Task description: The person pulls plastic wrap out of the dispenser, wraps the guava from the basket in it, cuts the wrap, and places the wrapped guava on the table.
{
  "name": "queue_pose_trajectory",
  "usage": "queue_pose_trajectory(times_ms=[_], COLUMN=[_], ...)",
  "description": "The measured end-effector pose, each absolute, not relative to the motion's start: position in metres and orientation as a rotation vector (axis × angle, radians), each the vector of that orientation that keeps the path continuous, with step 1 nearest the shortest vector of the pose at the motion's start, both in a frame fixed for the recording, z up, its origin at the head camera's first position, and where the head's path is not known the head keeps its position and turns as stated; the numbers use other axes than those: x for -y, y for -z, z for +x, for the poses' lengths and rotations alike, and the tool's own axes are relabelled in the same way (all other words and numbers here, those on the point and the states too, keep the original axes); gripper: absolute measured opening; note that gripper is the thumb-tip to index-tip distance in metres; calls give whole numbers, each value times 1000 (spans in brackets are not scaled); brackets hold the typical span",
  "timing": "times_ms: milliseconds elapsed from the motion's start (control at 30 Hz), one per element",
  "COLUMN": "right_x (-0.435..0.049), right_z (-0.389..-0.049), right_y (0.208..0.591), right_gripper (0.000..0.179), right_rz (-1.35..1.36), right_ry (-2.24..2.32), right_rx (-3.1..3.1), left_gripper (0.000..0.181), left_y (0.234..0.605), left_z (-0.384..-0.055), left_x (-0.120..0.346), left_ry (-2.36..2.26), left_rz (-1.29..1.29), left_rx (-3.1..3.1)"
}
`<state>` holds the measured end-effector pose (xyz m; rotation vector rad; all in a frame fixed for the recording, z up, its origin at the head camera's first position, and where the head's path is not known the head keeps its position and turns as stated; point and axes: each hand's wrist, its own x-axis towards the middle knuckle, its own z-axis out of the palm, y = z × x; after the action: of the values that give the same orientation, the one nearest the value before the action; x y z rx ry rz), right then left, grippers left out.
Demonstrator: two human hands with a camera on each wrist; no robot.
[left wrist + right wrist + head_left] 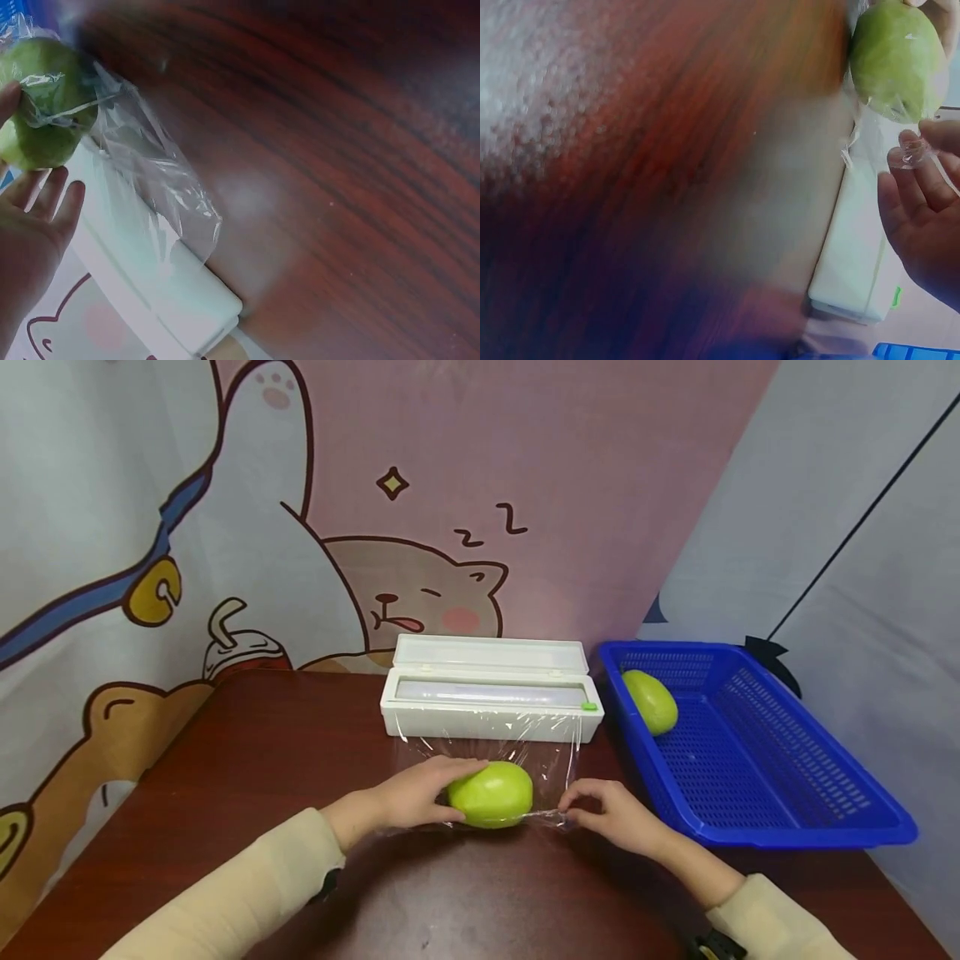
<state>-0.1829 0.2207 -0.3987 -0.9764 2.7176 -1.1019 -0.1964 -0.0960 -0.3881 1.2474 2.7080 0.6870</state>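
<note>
A green oval fruit (pixel 495 793) sits on a sheet of clear cling film (pixel 551 764) in the middle of the table. My left hand (pixel 416 792) holds the fruit from its left side, fingers over the top and thumb low at the front. Strands of film cross the fruit's surface in the left wrist view. To the right, my right hand (pixel 618 817) pinches a bunched edge of the film between thumb and fingers, a little apart from the fruit. The film runs back to a white dispenser box (pixel 487 723), whose lid stands raised over a roll.
A blue plastic basket (pixel 795 837) stands on the right of the table, with another green fruit (pixel 651 702) inside against its left wall. A green slider (pixel 589 706) sits on the box's front edge. Behind the table hangs a cartoon-printed cloth (pixel 600 485).
</note>
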Motion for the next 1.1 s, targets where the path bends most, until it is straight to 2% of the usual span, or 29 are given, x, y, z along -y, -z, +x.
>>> queue_pose_trajectory(times_ms=[400,533,733,833,933,1100], right_x=[-222,-212,-181,-168,-161,-160], right_z=[-188,-183,-181,-187,-195,-206], right_y=[403,398,388,386,386,385], right_gripper=[17,28,83,95,92,71], right_rz=[-649,-717,-1036,-1114,-1174,-1218], right_ry=[1016,1081,933,875,813,825], right_rx=[-3066,-3098,-2893,-2803,-2777,-2767], left_gripper=[68,67,65,63,63,62], left_y=[386,388,388,388,387,385], left_z=[-205,-209,-214,-215,-217,-218], left_x=[98,100,103,103,103,102], left_ry=[-771,-834,-867,-870,-885,-900], left_rz=[1159,1103,1091,1091,1085,1095], left_rx=[-2633,-2583,-2546,-2530,-2508,-2476])
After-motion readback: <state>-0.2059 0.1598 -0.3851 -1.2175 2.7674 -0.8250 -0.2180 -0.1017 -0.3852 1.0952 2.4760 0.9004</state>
